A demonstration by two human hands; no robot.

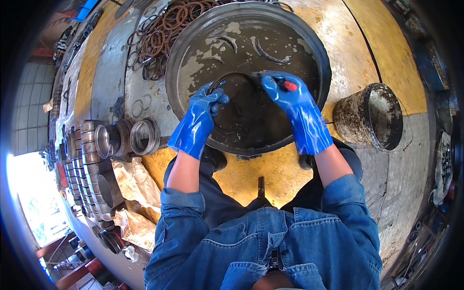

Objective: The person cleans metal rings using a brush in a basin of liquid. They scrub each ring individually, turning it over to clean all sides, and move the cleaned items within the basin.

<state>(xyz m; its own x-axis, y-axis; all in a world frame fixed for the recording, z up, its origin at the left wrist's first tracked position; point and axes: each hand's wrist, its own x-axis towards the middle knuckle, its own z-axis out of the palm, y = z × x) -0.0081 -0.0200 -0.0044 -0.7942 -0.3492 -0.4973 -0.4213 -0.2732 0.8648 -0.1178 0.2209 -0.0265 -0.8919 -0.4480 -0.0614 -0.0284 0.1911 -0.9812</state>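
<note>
My left hand (209, 100), in a long blue rubber glove, is closed on the left side of a dark metal ring (233, 74). The ring is held above a wide round basin (175, 87) of murky grey-brown liquid. My right hand (285, 92), gloved the same way, grips a small brush with a red handle (290, 86). Its dark head meets the right side of the ring; the bristles are blurred. Several curved ring pieces (268, 55) show partly above the liquid at the far side of the basin.
A heap of rusty rings (166, 29) lies beyond the basin's left. A crusted bucket (350, 118) lies tilted on the right. Stacked metal rings (92, 164) and brown paper (136, 181) are at the left. Two thin rings (141, 105) lie on the floor.
</note>
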